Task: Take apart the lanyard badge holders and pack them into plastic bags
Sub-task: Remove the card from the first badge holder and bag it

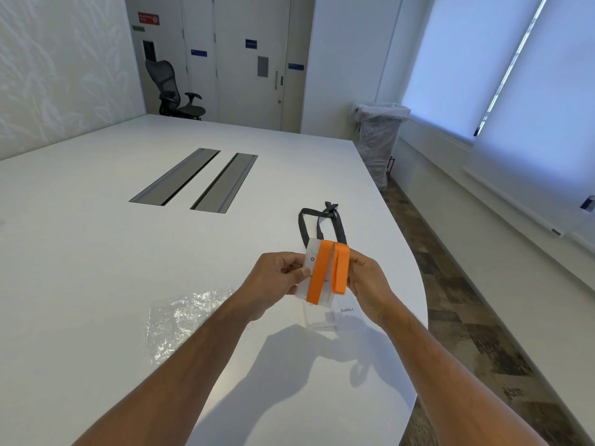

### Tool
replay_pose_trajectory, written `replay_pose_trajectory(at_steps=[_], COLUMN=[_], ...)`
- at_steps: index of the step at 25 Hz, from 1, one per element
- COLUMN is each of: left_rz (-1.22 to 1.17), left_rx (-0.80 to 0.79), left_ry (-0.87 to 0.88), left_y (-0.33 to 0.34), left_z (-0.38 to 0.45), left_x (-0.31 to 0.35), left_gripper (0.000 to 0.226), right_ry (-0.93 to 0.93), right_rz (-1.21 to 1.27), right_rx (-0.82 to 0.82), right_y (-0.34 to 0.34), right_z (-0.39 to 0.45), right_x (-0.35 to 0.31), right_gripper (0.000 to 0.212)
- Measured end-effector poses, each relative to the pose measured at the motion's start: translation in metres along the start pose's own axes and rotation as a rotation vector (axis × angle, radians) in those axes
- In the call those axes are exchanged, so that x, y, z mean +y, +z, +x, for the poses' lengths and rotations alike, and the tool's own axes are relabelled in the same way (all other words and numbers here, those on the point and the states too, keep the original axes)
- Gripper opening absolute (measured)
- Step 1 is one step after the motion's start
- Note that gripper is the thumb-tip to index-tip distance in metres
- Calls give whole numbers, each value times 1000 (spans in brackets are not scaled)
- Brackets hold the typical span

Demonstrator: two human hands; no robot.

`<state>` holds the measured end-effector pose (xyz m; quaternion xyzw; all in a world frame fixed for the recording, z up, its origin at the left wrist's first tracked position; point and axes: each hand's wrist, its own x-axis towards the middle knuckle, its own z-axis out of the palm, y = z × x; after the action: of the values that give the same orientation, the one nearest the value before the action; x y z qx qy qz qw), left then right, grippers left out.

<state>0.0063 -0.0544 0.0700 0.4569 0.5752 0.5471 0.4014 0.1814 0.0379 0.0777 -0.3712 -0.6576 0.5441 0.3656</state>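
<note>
Above the white table [96, 252] I hold a white badge card [309, 257] with a folded orange lanyard [328, 272] laid over its front. My left hand [277, 278] pinches the card's left edge. My right hand [367, 284] grips the right side, with the orange loops against its fingers. A dark grey lanyard [317, 220] lies on the table just beyond my hands. Under my hands rests another badge holder [328, 313] with printed lettering. A crumpled clear plastic bag [180, 320] lies flat to the left of my left forearm.
Two grey cable hatches [196, 180] are set into the table's middle. The curved table edge [425, 304] runs close on my right, with patterned floor beyond. A lined waste bin [380, 136] stands past the far corner, and an office chair [175, 91] by the door.
</note>
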Motion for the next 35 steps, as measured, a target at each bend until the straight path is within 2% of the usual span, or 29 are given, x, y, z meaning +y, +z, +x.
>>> replay_pose_trajectory(at_steps=[3, 6, 11, 19, 25, 30, 32, 35], left_rz=[-49, -101, -203, -259, -218, -200, -176, -127], left_rx=[5, 17, 61, 195, 316, 348, 360, 359], left_ry=[3, -6, 33, 92, 78, 77, 77, 82], left_y=[0, 2, 1, 1, -4, -6, -7, -8], left_z=[2, 3, 8, 19, 27, 29, 30, 30], left_x=[5, 9, 16, 25, 22, 17, 14, 10], left_gripper=[18, 18, 18, 19, 29, 28, 29, 29], right_ry=[-73, -55, -74, -46, -34, -12, -28, -78], right_rz=[-85, -42, -107, -31, -176, -146, -144, -135], right_rx=[-53, -18, 3, -25, -44, -27, -29, -25], right_y=[1, 7, 19, 32, 41, 43, 43, 40], right_z=[-1, -5, -11, -25, -29, -39, -44, -51], right_x=[6, 7, 23, 25, 28, 18, 13, 6], right_gripper=[18, 20, 23, 19, 54, 66, 65, 45])
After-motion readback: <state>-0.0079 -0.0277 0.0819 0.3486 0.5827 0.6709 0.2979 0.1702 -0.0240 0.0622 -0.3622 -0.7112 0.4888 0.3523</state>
